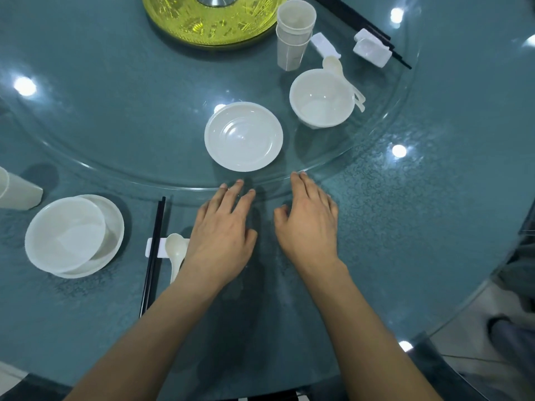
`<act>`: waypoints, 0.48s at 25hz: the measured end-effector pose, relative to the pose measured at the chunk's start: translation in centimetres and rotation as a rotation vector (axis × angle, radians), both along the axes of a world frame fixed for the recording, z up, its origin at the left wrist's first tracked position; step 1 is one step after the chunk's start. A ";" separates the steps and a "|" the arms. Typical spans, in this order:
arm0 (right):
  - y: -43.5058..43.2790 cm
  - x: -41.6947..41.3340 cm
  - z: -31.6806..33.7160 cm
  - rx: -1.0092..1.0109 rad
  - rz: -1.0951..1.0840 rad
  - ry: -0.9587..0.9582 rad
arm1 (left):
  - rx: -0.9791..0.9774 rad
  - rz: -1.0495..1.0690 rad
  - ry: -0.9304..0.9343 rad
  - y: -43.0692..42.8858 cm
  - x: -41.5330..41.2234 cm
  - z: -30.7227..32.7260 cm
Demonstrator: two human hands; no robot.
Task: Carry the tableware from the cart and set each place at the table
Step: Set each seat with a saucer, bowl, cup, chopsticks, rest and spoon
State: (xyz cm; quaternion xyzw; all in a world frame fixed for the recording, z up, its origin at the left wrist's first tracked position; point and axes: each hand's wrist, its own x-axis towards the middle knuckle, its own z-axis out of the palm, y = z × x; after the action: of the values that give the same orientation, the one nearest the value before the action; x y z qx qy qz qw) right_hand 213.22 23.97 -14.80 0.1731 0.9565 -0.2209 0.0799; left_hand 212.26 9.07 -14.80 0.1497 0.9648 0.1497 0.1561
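A white plate (243, 136) lies on the glass turntable (115, 111), just beyond my fingertips. To its right stands a white bowl (322, 102) with white spoons (344, 78) leaning behind it. Stacked white cups (293, 36), white rests (324, 45) and black chopsticks (364, 27) sit farther back. My left hand (224, 233) and my right hand (311, 218) are spread flat over the table with straight fingers reaching the turntable's rim, holding nothing.
On my left is a set place: a bowl on a plate (73, 235), black chopsticks (153, 250) and a spoon (175, 253) on a rest, and a tipped cup (17, 192). A yellow centre disc (214, 21) lies far back. The table edge curves at right.
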 end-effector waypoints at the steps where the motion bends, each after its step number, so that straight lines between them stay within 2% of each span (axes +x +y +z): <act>1: 0.3 0.0 0.0 -0.001 -0.003 -0.001 | -0.008 -0.009 0.000 0.2 0.0 0.0; 12: 2.0 1.9 0.4 0.003 -0.027 -0.028 | -0.046 -0.056 -0.049 3.1 0.0 0.5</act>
State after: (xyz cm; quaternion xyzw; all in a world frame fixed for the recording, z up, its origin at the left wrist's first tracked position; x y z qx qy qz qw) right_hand 215.09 26.01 -14.36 0.1890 0.9532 -0.2181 0.0900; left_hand 212.30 12.20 -14.26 0.1694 0.9593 0.1266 0.1874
